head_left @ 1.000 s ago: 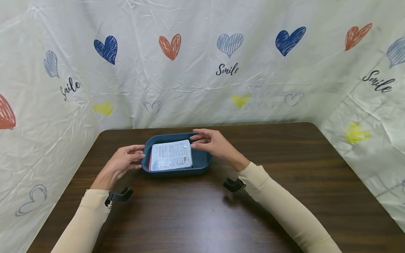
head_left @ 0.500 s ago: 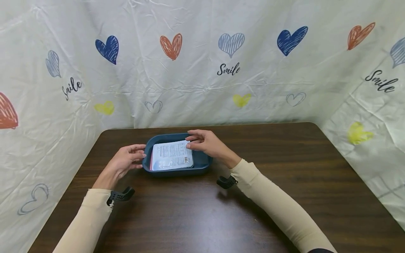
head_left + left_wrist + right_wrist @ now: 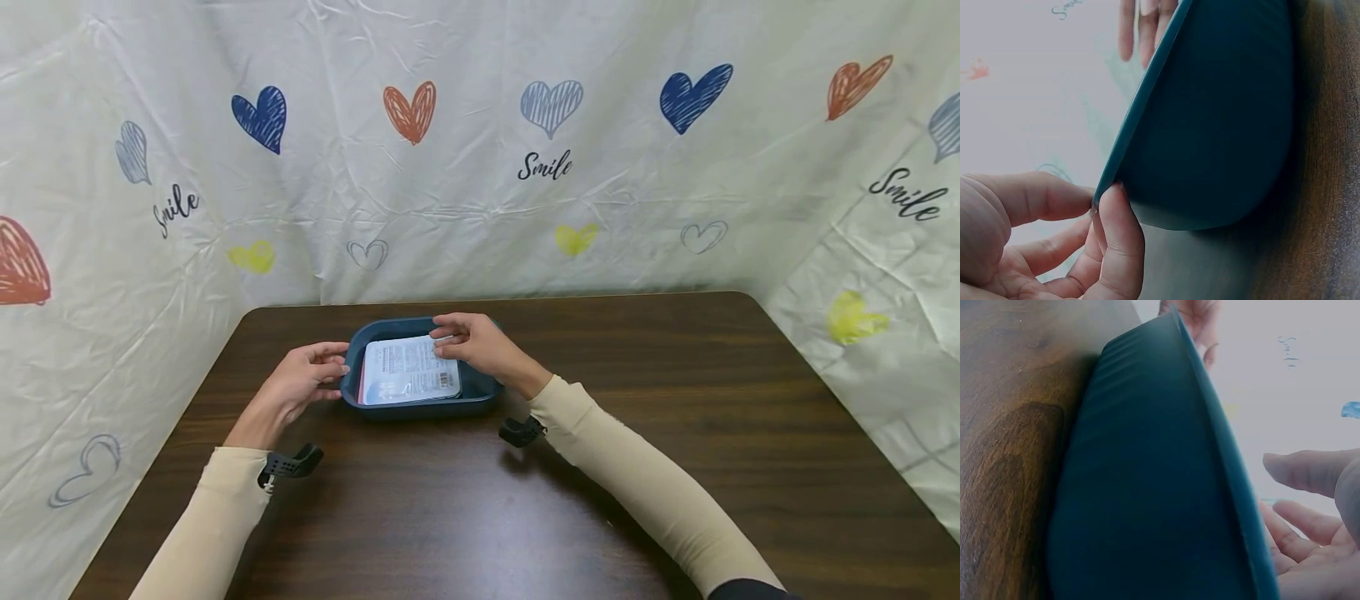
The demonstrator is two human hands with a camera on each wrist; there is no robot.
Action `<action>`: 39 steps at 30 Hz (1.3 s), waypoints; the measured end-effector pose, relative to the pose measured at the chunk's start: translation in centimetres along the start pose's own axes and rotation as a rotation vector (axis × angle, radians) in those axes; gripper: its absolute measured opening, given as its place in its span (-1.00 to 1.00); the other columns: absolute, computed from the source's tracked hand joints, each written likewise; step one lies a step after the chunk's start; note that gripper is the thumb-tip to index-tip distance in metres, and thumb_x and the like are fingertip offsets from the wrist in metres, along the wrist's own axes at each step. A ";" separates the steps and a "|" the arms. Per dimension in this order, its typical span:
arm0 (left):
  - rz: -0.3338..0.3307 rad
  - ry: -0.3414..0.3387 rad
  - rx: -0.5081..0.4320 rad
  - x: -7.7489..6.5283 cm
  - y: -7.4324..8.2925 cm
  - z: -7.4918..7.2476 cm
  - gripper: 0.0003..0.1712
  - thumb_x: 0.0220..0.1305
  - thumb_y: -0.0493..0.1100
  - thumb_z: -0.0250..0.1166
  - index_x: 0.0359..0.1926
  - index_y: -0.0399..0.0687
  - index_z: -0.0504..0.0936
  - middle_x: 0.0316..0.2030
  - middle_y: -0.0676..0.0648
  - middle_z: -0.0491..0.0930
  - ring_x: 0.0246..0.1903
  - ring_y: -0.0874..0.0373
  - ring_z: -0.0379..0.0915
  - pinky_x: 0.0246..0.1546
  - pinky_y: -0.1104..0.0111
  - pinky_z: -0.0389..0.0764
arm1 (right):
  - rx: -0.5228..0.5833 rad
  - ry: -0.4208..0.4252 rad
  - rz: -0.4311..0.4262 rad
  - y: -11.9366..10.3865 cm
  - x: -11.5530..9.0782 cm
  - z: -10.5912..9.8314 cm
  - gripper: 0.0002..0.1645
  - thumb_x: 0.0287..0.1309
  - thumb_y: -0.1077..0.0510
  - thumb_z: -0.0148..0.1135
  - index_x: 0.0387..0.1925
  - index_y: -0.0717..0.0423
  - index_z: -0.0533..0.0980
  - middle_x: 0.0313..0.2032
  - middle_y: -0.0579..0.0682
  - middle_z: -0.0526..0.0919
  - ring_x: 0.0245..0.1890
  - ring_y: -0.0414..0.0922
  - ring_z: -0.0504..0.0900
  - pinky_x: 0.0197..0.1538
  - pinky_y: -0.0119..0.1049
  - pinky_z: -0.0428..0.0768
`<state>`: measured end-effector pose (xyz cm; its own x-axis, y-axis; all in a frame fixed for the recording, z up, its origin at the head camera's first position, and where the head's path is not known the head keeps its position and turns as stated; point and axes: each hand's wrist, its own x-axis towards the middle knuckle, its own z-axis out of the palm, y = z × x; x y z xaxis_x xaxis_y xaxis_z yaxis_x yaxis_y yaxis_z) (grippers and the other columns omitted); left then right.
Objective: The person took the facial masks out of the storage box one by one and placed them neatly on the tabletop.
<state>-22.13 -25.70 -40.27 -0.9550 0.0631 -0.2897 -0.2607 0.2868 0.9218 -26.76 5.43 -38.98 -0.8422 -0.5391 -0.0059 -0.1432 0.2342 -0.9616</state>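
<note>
A dark blue plastic basket (image 3: 427, 411) stands toward the back of the table, its ribbed outer wall (image 3: 1141, 444) filling much of the right wrist view. Inside lies a stack of flat sachets; the top one (image 3: 408, 371) is pale blue with small print, and a pink edge shows under it. At the basket's left end, my left hand (image 3: 298, 379) pinches the rim between thumb and finger, as the left wrist view shows at the rim (image 3: 1138, 103). My right hand (image 3: 483, 346) is over the basket's right part, fingers loosely bent with the thumb apart, fingertips overlapping the sachet's upper right corner.
The dark wood-grain table (image 3: 465, 517) extends in front and to the right of the basket. A white cloth (image 3: 465, 183) printed with hearts hangs behind and along both sides. A black wrist device (image 3: 292, 464) projects from each sleeve.
My right hand has moved left and slightly down, from the sachets' right edge to over their corner. My left hand stays at the basket's left rim. The whole view has shifted slightly.
</note>
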 end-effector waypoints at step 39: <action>0.006 0.003 0.012 0.1 -0.1 0.0 -0.37 0.46 -0.28 0.19 0.48 -0.19 0.28 0.13 -0.27 0.41 -0.09 -0.01 0.52 -0.12 0.32 0.70 | 0.148 0.185 0.070 0.8 0.4 0.6 -0.56 0.28 0.43 0.20 0.19 0.33 0.48 0.11 0.21 0.60 0.06 0.02 0.61 0.18 -0.09 0.60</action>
<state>-22.19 -25.74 -40.41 -0.9568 0.0623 -0.2838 -0.2535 0.2982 0.9202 -26.84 4.90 -39.95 -0.9301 -0.3654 -0.0364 -0.0151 0.1370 -0.9905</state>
